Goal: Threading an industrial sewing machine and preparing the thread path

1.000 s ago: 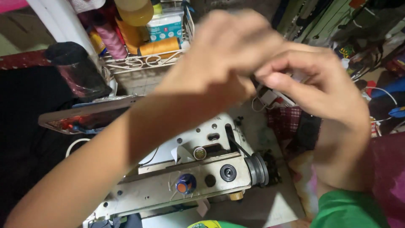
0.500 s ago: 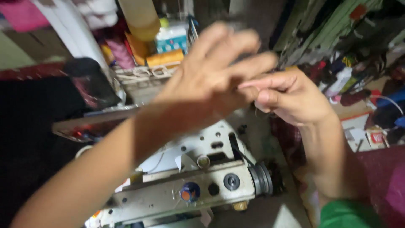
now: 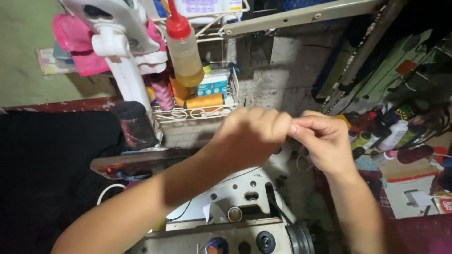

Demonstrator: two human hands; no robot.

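Both hands meet above the sewing machine, the left hand curled shut and the right hand pinching at something too thin to see, maybe thread, so the next bit probably needs careful fingers.

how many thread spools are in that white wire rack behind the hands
2 clearly: a pink spool standing at the left of the wire rack, and an orange spool lying on its side along the front. More may be hidden behind the squeeze bottle.
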